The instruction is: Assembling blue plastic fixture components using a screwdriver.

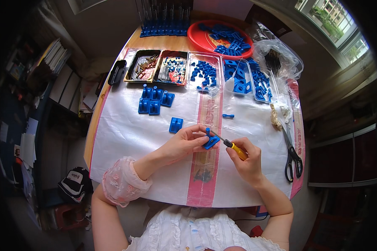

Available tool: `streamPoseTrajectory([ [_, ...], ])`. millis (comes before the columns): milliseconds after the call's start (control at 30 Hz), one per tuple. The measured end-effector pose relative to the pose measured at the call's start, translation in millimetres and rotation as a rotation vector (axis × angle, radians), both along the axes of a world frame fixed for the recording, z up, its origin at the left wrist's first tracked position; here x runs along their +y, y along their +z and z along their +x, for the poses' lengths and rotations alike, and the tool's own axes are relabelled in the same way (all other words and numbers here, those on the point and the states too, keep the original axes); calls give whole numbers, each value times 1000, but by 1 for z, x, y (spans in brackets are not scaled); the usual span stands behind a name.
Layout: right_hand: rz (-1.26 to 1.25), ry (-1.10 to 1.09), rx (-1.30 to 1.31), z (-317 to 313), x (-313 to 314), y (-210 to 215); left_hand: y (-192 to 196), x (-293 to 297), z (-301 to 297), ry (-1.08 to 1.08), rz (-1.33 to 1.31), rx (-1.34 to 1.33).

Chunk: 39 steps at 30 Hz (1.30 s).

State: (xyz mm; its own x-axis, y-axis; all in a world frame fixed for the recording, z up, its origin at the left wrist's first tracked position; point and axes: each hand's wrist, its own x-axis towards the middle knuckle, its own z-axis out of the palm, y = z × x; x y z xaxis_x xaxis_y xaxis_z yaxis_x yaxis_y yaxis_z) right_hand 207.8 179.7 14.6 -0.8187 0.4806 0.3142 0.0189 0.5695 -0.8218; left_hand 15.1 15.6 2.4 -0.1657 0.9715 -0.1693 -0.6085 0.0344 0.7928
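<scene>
My left hand grips a blue plastic bracket with a short upright post, held just above the sheeted table. In my right hand is a screwdriver with a yellow and black handle; its shaft points left and its tip meets the bracket, though the exact contact is too small to tell. A single blue block lies beyond my left wrist. Farther off, several similar blue brackets stand grouped together. One small blue pin-shaped piece rests alone beyond my right hand.
Behind the work area runs a row of trays: brass-coloured screws, small nuts, and blue parts. A red basin of blue pieces stands at the back. Black-handled scissors lie right, near a plastic bag.
</scene>
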Motion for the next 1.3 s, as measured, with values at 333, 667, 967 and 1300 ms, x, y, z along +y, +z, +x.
streamPoseTrajectory([
  [333,-33,101,-86,3,-7,17,-6,-1,19,54,120,629],
  [667,12,95,-78,3,-14,13,7,-4,29,15,80,829],
  [967,80,118,-70,3,-16,6,-1,-4,31,34,75,778],
  [1300,224,147,-37,4,-17,6,-1,-4,28,19,127,868],
])
